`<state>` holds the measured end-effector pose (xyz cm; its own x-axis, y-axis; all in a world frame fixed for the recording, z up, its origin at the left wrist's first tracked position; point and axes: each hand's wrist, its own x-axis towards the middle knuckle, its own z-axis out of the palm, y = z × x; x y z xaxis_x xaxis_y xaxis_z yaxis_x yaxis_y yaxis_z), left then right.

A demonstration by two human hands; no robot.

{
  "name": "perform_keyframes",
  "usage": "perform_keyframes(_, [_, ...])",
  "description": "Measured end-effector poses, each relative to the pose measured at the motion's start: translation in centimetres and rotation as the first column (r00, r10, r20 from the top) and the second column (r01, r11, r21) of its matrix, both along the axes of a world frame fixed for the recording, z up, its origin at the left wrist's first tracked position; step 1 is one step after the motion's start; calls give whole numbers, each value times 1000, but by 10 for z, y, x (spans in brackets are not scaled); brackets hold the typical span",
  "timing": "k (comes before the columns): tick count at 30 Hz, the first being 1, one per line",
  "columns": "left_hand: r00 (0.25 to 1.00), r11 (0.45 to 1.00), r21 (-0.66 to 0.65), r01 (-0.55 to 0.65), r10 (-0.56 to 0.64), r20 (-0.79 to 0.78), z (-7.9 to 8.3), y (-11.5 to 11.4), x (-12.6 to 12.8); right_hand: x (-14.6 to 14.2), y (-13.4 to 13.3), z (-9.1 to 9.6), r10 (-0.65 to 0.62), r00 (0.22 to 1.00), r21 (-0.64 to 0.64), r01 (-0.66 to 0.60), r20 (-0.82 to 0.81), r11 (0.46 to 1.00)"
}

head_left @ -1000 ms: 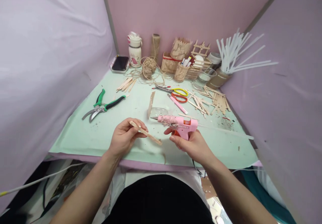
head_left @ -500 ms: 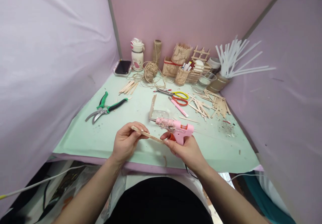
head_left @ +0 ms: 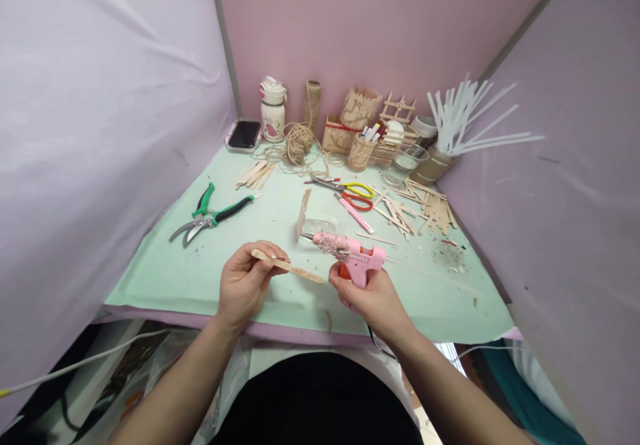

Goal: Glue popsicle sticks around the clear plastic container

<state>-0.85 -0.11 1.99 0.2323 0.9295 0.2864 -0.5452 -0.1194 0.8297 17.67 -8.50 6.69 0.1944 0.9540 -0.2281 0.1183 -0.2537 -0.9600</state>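
With left hand (head_left: pixel 244 286) closed, pinches one end of a flat pale wooden craft stick (head_left: pixel 290 268), kept nearly level over the near edge of the mint-green desk (head_left: pixel 165 265). With right hand (head_left: pixel 373 298) wrapped tight round the grip, holds a pink hot-glue gun (head_left: pixel 350 251), nozzle pointing left, just beyond the stick and not touching it. Farther back, green-handled pruning shears (head_left: pixel 210 215) and yellow-and-orange-handled scissors (head_left: pixel 350 191).

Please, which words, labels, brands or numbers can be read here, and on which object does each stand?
None can be read.
The pink plastic glue gun in the right hand carries small dark print on its side: too blurred to read.
The white bottle with a pink motif: no legible letters.
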Motion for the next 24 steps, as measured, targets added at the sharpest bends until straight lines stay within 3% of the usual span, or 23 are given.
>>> perform_keyframes(10, [986,964,-210,-164,157,-50,-3,7,5,21,-13,-1,-145,978,56,138,148,989])
perform_keyframes(24, [982,960,-221,-174,152,-113,-11,9,8,37,-27,-18,-169,896,104,139,410,985])
